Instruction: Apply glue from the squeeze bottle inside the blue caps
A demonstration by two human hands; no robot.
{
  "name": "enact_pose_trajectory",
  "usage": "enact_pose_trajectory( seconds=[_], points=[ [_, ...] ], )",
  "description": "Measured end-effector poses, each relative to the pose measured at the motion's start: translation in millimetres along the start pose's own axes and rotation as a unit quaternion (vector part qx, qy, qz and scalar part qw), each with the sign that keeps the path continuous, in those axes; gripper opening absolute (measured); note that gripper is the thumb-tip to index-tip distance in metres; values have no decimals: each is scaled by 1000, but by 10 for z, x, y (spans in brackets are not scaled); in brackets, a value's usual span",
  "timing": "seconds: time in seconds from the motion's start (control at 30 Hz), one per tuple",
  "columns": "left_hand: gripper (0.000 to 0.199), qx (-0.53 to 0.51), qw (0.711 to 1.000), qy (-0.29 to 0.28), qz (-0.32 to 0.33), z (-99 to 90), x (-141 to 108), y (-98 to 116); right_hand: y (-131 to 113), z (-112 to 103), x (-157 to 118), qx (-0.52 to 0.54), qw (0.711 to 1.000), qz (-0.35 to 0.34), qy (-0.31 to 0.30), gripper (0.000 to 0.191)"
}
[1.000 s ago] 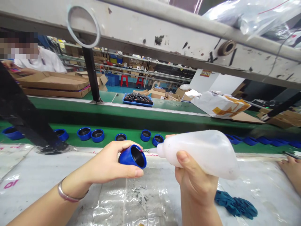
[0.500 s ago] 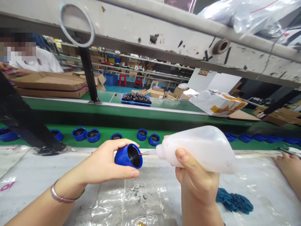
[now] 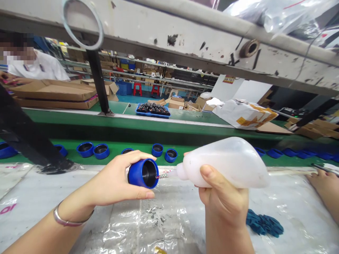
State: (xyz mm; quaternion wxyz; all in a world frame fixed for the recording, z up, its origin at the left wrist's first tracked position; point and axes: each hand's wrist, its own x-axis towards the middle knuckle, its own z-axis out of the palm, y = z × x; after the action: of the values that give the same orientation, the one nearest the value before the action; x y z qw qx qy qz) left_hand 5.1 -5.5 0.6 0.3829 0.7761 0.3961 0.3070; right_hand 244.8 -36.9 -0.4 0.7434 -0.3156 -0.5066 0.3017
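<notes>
My left hand [image 3: 120, 181] is closed around a blue cup-shaped part [image 3: 136, 173] with a black inside. The part lies tilted on its side, its opening turned to the right and toward me. In my right hand [image 3: 221, 190] is a translucent white squeeze bottle [image 3: 227, 162], held nearly level. Its thin nozzle, with a reddish tip, meets the rim of the blue part at the right side of the opening. Whether any liquid comes out cannot be made out.
Behind my hands, several similar blue parts [image 3: 101, 151] sit on a green conveyor belt [image 3: 144, 148]. A crumpled teal cloth [image 3: 265, 223] lies on the plastic-covered table [image 3: 174, 218]. Another person's hand [image 3: 324, 181] rests at the right edge. A black post [image 3: 39, 141] stands at left.
The blue part has turned slightly, so its opening faces me more. My left hand has shifted a little left, and the bottle's back end has moved slightly right and up.
</notes>
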Motion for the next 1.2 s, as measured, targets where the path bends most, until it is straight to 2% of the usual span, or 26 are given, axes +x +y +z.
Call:
enact_pose_trajectory(
  seconds=[0.3,0.53,0.8,0.9,1.03,1.2],
  points=[
    [68,27,999,14,43,-12,-11,-3,-15,38,22,48,998,39,12,21],
    [69,-19,997,10,75,16,-2,-63,-17,67,3,52,997,47,13,46],
    [71,-91,992,-14,82,91,19,-87,-2,95,-26,62,995,59,-46,18],
    [75,-124,988,-36,81,149,37,-106,14,102,-41,47,995,63,-62,19],
    [76,-168,981,-65,77,222,44,-134,24,117,-46,47,996,56,-49,20],
    [79,-199,975,-76,56,282,35,-153,16,136,-44,47,997,49,-48,16]
  ],
)
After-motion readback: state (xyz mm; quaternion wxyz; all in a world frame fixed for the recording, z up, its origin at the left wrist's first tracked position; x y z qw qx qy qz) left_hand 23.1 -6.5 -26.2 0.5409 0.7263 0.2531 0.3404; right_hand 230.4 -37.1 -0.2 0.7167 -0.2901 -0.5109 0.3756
